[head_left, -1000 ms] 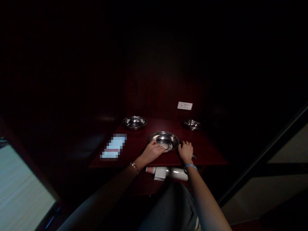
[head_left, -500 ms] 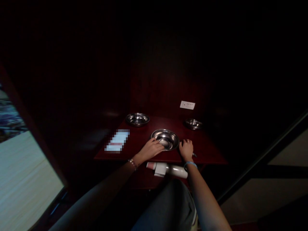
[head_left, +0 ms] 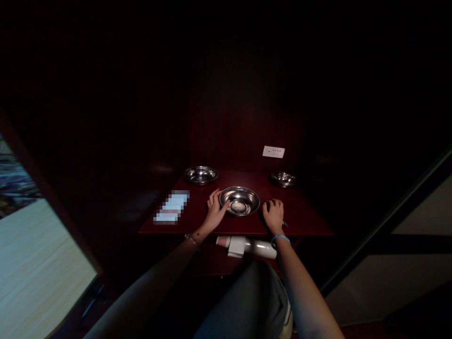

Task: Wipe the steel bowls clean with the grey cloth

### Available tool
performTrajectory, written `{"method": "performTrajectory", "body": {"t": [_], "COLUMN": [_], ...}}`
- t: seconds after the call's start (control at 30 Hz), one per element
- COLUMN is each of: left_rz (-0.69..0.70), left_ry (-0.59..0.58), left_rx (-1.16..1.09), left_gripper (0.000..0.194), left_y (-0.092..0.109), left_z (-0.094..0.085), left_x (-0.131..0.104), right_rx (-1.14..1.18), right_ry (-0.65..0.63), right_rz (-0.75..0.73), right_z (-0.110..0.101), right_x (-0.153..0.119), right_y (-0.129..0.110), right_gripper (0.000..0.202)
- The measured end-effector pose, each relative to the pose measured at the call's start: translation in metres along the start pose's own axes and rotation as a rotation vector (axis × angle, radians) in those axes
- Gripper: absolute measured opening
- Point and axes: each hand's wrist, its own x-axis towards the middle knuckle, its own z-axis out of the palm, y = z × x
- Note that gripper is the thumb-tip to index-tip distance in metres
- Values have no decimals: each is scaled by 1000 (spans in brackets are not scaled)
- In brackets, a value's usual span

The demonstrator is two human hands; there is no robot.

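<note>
A shiny metal bowl (head_left: 240,207) stands near the middle of the dark red tabletop, close to its front edge. My left hand (head_left: 216,209) grips its left rim, thumb over the inside and fingers around the outside. Just right of the bowl, my right hand (head_left: 273,214) rests on the tabletop with its fingers curled. The end of a small dark object (head_left: 285,224) shows beside that wrist; the rest is hidden under the hand, so its kind is unclear.
Another metal bowl (head_left: 201,175) sits at the back left, a smaller one (head_left: 283,179) at the back right. A pixelated white sheet or screen (head_left: 172,207) lies at left. Paper cups (head_left: 259,248) lie on a lower shelf. A white socket plate (head_left: 273,151) is on the back wall.
My left hand has shifted from the bowl's front inner side to its left rim, thumb now inside. My right hand stays curled beside the bowl.
</note>
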Motion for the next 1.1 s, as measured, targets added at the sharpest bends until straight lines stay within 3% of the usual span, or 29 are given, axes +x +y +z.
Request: {"method": "performTrajectory", "body": {"t": [0.07,0.17,0.33,0.57,0.7,0.8,0.9,1.0,1.1], "left_rz": [-119,-193,-274,-281,-253,-266,-238,-214,-195], "left_ry": [42,36,-57,-206,-222,-160,-89,-24,36], "left_rx": [-67,-94,90,278,271,170,-52,-248,-365], "left_gripper": [41,43,52,57,41,37,36,37,39], "left_y": [-9,-10,8,22,17,8,2,2,6], "left_z": [12,19,11,4,4,5,7,7,7], "left_x": [4,4,-5,-3,0,-1,-2,-3,-3], "right_rx": [5,4,-22,-63,162,352,429,406,296], "right_ry": [-1,7,26,-156,-97,31,123,-53,-204], "right_rz": [-17,-30,41,41,94,150,21,-271,-385], "right_z": [-3,-9,-18,-30,-32,-34,-38,-41,-35], "right_x": [0,-2,-24,-57,-46,-36,-33,-38,-45], "right_y": [-3,-8,-11,5,12,0,-30,-59,-71], "right_gripper": [37,35,40,59,55,55,57,60,71]}}
